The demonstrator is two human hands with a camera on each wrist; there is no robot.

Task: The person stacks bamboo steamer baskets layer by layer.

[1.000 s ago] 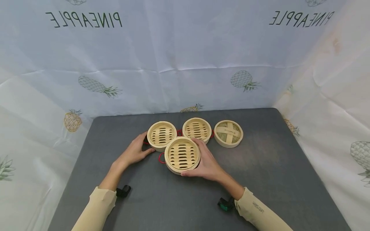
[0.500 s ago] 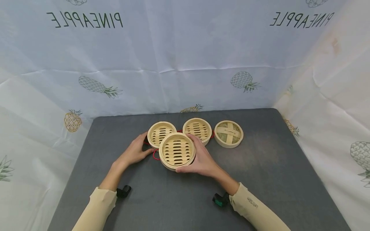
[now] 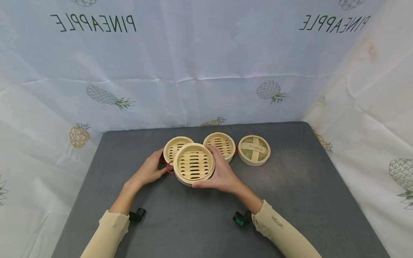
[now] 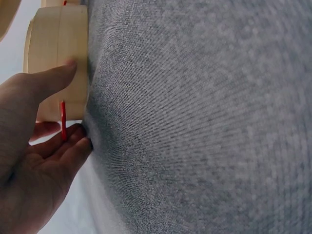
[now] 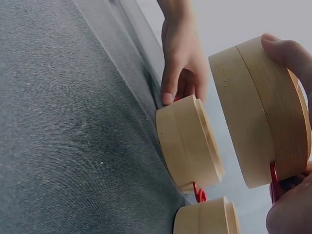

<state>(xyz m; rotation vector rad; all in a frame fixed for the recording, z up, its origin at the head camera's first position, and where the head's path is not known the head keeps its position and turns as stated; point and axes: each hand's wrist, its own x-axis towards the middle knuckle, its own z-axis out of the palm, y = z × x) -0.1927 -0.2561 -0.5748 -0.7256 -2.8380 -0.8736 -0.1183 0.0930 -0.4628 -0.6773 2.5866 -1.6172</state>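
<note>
A round bamboo steamer basket [image 3: 194, 163] with a slatted base and red loops hangs above the table, gripped at its right side by my right hand [image 3: 222, 175]. In the right wrist view the raised basket [image 5: 258, 107] is apart from a second steamer basket [image 5: 187, 141], which stands on the table. My left hand [image 3: 149, 171] holds that second basket [image 3: 174, 145] by its left side. The left wrist view shows the thumb on the basket wall [image 4: 61, 44] and other fingers beside a red loop [image 4: 63, 122]. From the head, the raised basket hides part of the second one.
A third slatted steamer basket [image 3: 220, 143] stands to the right of the second. Beside it lies a woven bamboo lid [image 3: 254, 150] with a crossed strap. Everything is on a dark grey table [image 3: 290, 200], backed by a pineapple-print cloth [image 3: 193, 93].
My right hand has lifted its basket and carried it left and away from me, partly over the left basket. The left hand stays in place.
</note>
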